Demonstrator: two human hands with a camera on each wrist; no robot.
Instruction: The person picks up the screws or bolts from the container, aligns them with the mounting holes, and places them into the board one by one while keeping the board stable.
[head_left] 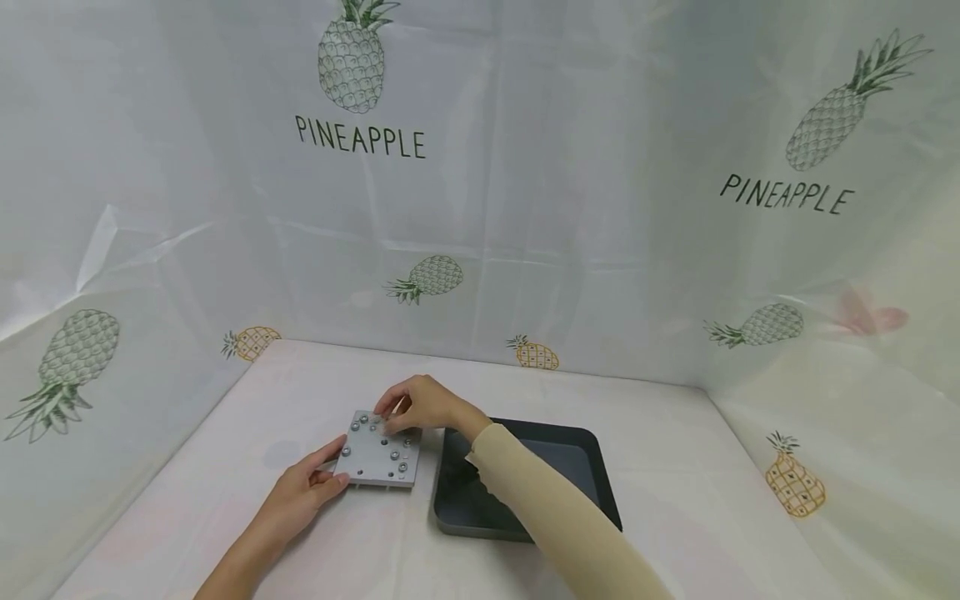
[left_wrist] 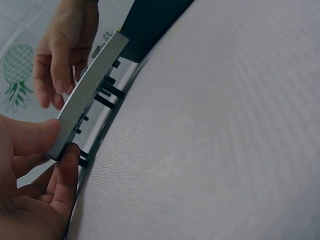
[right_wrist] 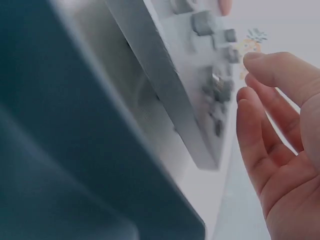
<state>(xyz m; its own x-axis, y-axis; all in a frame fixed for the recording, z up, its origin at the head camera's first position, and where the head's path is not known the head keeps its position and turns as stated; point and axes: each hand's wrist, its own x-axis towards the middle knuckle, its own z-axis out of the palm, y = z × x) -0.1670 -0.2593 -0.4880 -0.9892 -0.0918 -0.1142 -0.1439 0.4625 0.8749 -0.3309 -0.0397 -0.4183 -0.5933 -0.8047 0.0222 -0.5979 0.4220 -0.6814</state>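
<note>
A flat square metal plate (head_left: 367, 460) has several bolts and small holes on its upper face. My left hand (head_left: 296, 492) grips its left edge, thumb at the edge and fingers beneath, as the left wrist view shows. Screw shanks (left_wrist: 106, 101) stick out of the plate's underside in that view. Over the far part of the plate is my right hand (head_left: 431, 406), its thumb and fingers loosely bent and apart. From the right wrist, nothing shows between those fingers, and the thumb tip is right beside the bolt heads (right_wrist: 202, 22).
A dark rectangular tray (head_left: 480, 530) stands right of the plate, its left wall close by, under my right forearm. The white tabletop (head_left: 345, 550) meets a hanging sheet (head_left: 570, 208) with pineapple prints at the back and sides.
</note>
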